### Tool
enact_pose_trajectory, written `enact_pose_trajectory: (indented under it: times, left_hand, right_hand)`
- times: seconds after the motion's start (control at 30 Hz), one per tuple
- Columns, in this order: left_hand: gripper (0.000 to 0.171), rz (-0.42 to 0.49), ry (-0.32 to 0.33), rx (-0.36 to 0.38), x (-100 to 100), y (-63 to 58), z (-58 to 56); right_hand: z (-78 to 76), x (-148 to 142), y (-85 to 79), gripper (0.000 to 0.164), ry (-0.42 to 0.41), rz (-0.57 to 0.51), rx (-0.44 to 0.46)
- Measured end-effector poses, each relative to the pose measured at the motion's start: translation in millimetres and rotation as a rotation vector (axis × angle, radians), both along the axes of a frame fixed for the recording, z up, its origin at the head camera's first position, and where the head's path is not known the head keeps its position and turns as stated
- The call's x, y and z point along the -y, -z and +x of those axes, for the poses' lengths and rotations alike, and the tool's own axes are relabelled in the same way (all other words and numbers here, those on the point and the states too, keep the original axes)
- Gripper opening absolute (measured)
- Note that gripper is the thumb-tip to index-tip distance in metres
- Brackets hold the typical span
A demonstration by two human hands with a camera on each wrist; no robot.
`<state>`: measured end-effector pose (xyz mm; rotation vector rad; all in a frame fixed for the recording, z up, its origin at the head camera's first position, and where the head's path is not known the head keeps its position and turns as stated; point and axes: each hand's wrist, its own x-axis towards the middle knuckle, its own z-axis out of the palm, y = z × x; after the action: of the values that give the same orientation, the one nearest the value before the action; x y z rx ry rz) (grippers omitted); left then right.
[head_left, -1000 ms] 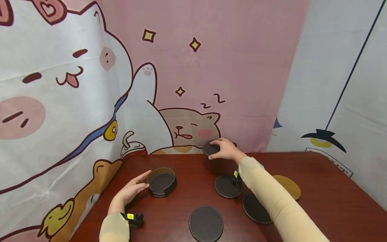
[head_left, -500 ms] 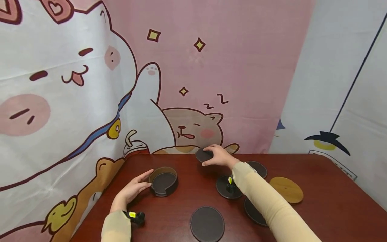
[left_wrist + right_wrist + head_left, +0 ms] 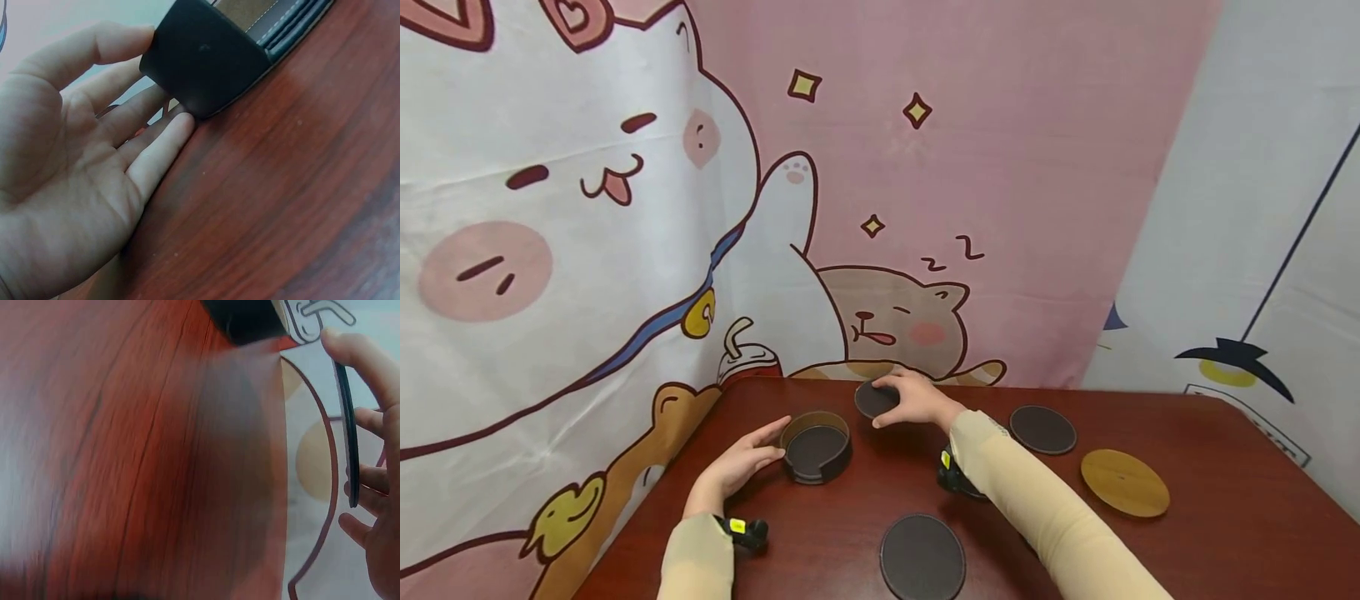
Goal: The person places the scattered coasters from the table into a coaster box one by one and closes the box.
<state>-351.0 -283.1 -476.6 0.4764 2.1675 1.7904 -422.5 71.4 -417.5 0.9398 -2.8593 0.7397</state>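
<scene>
A round dark coaster (image 3: 876, 401) is pinched between the thumb and fingers of my right hand (image 3: 917, 398), held above the back of the table. In the right wrist view that coaster (image 3: 348, 437) appears edge-on. To its left stands a round dark coaster holder (image 3: 838, 467) with a tan inner wall, a front notch and a dark coaster (image 3: 817, 451) inside. My left hand (image 3: 741, 463) rests its fingertips against the holder's left side. In the left wrist view its thumb and little finger, fairly straight, touch the holder's outer wall (image 3: 200, 59).
On the reddish-brown table (image 3: 820, 542) lie a dark coaster (image 3: 922, 557) near the front and another dark coaster (image 3: 1042, 430) at the back right. A yellow-brown wooden disc (image 3: 1124, 482) lies right of the right sleeve (image 3: 1037, 500), which mostly covers one more coaster. A printed cloth (image 3: 1022, 192) hangs behind.
My right hand has carried its coaster leftward and slightly lower, closer to the holder. My left hand stays against the holder. The view has turned slightly left.
</scene>
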Motion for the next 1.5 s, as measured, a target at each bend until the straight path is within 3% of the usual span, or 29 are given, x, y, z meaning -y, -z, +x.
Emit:
enact_pose_trajectory:
  times: [0.37, 1.07, 1.5]
  left_hand:
    - [0.067, 0.011, -0.002, 0.003, -1, -1.5, -2.5]
    - [0.067, 0.012, -0.031, 0.027, -2, 0.0, -2.4]
    - [0.066, 0.021, -0.025, 0.032, 0, 0.5, -3.5]
  right_hand:
    - [10.9, 40, -2.5, 0.077, -0.055, -0.006, 0.054]
    - [26.7, 96, 11.2, 0.079, -0.174, 0.045, 0.112]
    - [34.0, 108, 15.8, 0.076, -0.168, 0.11, 0.042]
